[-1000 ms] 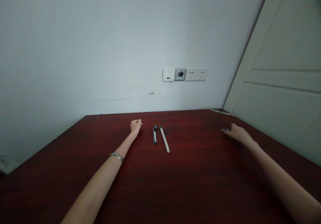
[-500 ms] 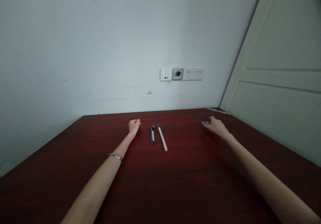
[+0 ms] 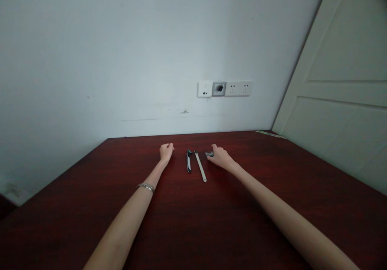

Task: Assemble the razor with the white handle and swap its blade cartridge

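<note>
My right hand [image 3: 221, 157] is closed on a small clear, flat case [image 3: 209, 154], whose front end sticks out past the fingers. The hand is low over the table, just right of a slim white stick [image 3: 200, 167] with a dark tip and a hole in its near end. Left of the stick lies a razor [image 3: 189, 162] with a black and white handle and a green-edged head. My left hand [image 3: 166, 152], its fingers curled into a loose fist, rests on the table left of the razor. Nothing shows in it.
The dark red wooden table [image 3: 169, 229] reaches back to a pale wall. A row of sockets [image 3: 225, 89] is on the wall. A pale panelled door [image 3: 341, 88] borders the right side, and a thin printed strip [image 3: 270, 134] lies at the back right corner.
My right hand has moved left with the clear case, from the right part of the table to beside the white stick. My left hand stays put; the view has shifted slightly.
</note>
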Action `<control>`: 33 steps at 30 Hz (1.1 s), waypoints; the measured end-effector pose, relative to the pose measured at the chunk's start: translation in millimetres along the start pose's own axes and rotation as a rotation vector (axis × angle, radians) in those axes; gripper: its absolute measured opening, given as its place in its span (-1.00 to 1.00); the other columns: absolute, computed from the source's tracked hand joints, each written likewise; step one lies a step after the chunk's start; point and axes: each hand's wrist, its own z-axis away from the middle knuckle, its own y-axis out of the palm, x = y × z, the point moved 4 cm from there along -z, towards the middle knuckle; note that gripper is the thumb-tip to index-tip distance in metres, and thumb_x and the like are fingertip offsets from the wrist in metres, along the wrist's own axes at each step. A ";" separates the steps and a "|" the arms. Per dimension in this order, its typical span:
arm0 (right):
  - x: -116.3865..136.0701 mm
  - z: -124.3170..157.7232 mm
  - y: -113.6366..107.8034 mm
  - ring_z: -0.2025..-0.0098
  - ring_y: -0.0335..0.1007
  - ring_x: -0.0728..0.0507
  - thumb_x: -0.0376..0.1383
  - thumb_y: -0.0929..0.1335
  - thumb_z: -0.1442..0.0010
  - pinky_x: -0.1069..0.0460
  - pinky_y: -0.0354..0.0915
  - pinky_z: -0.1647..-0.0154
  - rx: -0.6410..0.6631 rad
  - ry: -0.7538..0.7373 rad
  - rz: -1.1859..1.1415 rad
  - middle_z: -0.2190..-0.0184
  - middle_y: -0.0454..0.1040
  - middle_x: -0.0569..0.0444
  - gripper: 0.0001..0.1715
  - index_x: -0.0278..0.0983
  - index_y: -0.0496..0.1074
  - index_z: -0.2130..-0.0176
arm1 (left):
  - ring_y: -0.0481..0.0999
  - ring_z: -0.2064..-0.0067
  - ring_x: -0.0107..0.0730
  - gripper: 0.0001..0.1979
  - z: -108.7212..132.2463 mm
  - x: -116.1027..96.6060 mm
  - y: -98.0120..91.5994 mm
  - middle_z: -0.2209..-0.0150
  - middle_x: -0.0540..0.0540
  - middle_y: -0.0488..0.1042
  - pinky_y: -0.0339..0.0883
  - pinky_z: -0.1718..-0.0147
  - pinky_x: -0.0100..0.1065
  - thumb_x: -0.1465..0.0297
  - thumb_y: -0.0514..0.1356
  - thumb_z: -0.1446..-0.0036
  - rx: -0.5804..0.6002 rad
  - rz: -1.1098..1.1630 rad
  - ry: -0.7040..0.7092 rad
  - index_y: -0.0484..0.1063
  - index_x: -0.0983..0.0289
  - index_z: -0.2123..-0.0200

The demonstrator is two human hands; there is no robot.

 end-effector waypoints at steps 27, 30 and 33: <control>-40.8 -22.6 6.1 0.15 0.42 -0.12 -0.35 0.22 -0.19 0.06 0.22 0.11 0.072 -0.161 -0.131 0.17 0.49 -0.10 -0.63 -0.37 0.35 0.01 | 0.40 0.52 -0.35 -0.70 -3.7 -2.0 3.5 0.67 0.04 0.38 0.17 0.45 -0.39 0.29 -0.01 0.07 0.048 -0.044 0.011 0.32 0.25 0.73; -45.1 -26.1 8.4 0.20 0.42 -0.08 -0.39 0.24 -0.15 0.09 0.22 0.14 0.082 -0.229 -0.155 0.22 0.51 -0.01 -0.61 -0.33 0.39 0.02 | 0.39 0.53 -0.34 -0.70 -5.2 -1.1 6.0 0.69 0.04 0.36 0.16 0.46 -0.40 0.29 -0.01 0.07 0.058 -0.058 0.021 0.32 0.25 0.73; -47.5 -26.0 11.4 0.20 0.42 -0.08 -0.39 0.24 -0.14 0.09 0.22 0.13 0.052 -0.251 -0.157 0.21 0.51 0.00 -0.63 -0.32 0.42 0.05 | 0.38 0.53 -0.34 -0.70 -5.5 -1.6 7.0 0.70 0.03 0.35 0.16 0.46 -0.40 0.30 -0.02 0.06 0.069 -0.073 0.030 0.33 0.26 0.72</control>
